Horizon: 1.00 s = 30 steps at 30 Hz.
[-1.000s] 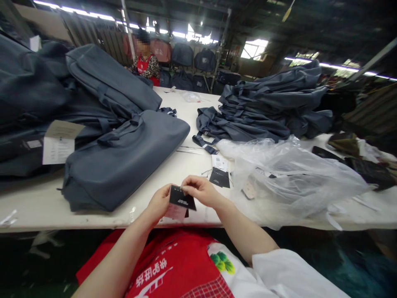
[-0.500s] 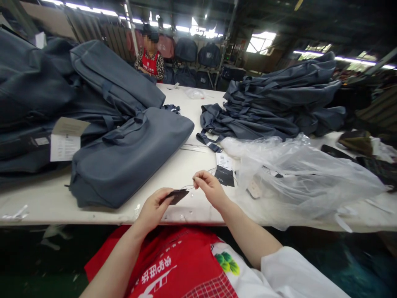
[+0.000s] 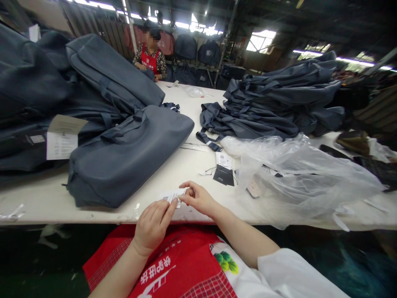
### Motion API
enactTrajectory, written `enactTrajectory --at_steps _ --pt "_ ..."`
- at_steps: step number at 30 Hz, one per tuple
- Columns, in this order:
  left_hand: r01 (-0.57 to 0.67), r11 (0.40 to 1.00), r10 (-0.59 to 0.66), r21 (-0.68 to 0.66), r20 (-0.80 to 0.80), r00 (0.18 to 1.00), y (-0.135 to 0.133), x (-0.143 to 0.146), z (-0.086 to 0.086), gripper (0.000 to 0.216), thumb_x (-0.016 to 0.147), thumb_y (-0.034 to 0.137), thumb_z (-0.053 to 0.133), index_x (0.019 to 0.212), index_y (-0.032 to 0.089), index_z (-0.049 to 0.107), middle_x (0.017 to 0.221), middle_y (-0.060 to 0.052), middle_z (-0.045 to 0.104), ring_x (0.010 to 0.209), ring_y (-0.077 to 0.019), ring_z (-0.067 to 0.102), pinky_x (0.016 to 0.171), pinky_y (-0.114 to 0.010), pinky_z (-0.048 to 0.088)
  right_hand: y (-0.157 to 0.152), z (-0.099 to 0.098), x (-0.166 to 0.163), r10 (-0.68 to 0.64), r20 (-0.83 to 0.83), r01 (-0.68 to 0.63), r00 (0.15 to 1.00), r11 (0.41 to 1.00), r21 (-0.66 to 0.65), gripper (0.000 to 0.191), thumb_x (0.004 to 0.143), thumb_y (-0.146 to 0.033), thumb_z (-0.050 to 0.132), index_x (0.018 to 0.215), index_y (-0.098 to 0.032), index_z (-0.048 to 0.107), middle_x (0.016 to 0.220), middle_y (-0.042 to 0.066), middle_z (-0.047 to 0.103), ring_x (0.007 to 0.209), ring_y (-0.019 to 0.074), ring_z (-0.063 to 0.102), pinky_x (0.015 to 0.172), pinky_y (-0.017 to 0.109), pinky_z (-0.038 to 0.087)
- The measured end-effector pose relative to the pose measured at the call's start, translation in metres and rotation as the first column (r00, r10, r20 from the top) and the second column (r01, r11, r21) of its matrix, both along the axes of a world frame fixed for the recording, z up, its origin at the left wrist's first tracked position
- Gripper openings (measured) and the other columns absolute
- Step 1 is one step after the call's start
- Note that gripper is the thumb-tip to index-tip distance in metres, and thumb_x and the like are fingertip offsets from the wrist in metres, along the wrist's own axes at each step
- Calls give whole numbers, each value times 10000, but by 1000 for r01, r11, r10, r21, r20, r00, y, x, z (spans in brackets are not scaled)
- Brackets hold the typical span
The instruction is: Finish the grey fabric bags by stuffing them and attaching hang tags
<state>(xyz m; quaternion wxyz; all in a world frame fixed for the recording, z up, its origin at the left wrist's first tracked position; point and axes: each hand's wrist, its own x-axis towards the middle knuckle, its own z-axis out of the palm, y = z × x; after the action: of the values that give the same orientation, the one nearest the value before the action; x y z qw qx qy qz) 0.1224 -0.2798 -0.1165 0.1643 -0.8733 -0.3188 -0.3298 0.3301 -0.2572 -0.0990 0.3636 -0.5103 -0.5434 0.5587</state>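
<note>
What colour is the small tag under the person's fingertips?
The hang tag is white with dark print, seen best in the head view.

A long white table (image 3: pixel 173 165) is seen. A black tag (image 3: pixel 223 175) is laid near its middle, with a white tag (image 3: pixel 223 159) touching it just behind. To the left of the black tag a grey bag (image 3: pixel 130 153) is laid flat, and further left a pile of bags (image 3: pixel 31 95) is heaped. Behind the black tag and to its right, folded bags (image 3: pixel 279 103) are stacked. Just to its right, crumpled clear plastic (image 3: pixel 297 178) is spread. In front of it, at the near edge, a white label (image 3: pixel 172 195) is laid.
</note>
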Motion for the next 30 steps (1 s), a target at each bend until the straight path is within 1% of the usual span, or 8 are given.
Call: enactTrajectory --at_steps 3,5,9,12,17,22,26,30 --pt "12 1000 -13 17 22 1000 1 0 -4 252 899 22 459 1070 114 619 1029 -111 711 907 -212 659 828 -323 487 -1 -5 0 -32 180 14 983 995 101 383 787 -442 697 1033 -156 630 556 -80 444 510 87 406 510 229 308" --pt "21 1000 -21 23 17 1000 0 0 -5 224 906 35 460 1025 132 622 1060 -103 718 915 -210 671 820 -314 492 -1 -6 0 -19 231 -4 973 995 95 337 833 -438 642 1005 -148 657 554 -65 467 511 90 434 517 232 325" --pt "21 999 -21 25 26 999 -1 0 -4 286 912 37 432 1109 141 611 1058 -93 728 915 -198 687 824 -301 501 0 -9 2 41 176 -37 983 999 -23 421 868 -450 586 1132 -123 610 554 -57 518 512 102 478 542 238 373" --pt "31 1000 -31 1 9 999 -1 -1 -2 335 911 42 428 1176 149 605 1074 -91 725 955 -203 687 856 -302 506 0 -11 3 61 117 -55 991 997 -56 421 837 -436 621 1107 -112 610 569 -47 548 538 101 482 560 238 381" --pt "76 995 -74 -68 27 997 0 1 0 330 908 54 452 1157 171 635 1118 -93 713 1047 -222 669 927 -320 514 1 -15 5 41 65 -37 997 997 -66 466 754 -466 714 1056 -131 595 585 -57 558 537 89 458 538 222 347" --pt "147 979 -138 -140 74 988 -1 9 0 305 900 46 473 1116 185 638 1263 -107 643 1179 -245 600 981 -368 515 1 -21 7 125 5 -123 992 982 -145 570 691 -462 771 1112 -143 557 604 -68 562 535 89 475 534 219 354" --pt "147 969 -131 -196 94 987 -2 13 0 214 898 64 517 1042 174 631 1278 -137 615 1207 -259 572 990 -403 520 2 -26 9 68 -38 -72 997 990 -122 565 644 -352 811 1114 -156 566 620 -87 532 519 75 451 507 206 330" --pt "123 961 -90 -249 138 986 -2 16 5 94 898 112 556 935 175 615 1252 -142 608 1165 -260 587 969 -409 524 2 -27 8 -21 75 25 997 998 -54 374 703 -305 777 986 -150 588 556 -86 526 496 85 467 500 209 339"
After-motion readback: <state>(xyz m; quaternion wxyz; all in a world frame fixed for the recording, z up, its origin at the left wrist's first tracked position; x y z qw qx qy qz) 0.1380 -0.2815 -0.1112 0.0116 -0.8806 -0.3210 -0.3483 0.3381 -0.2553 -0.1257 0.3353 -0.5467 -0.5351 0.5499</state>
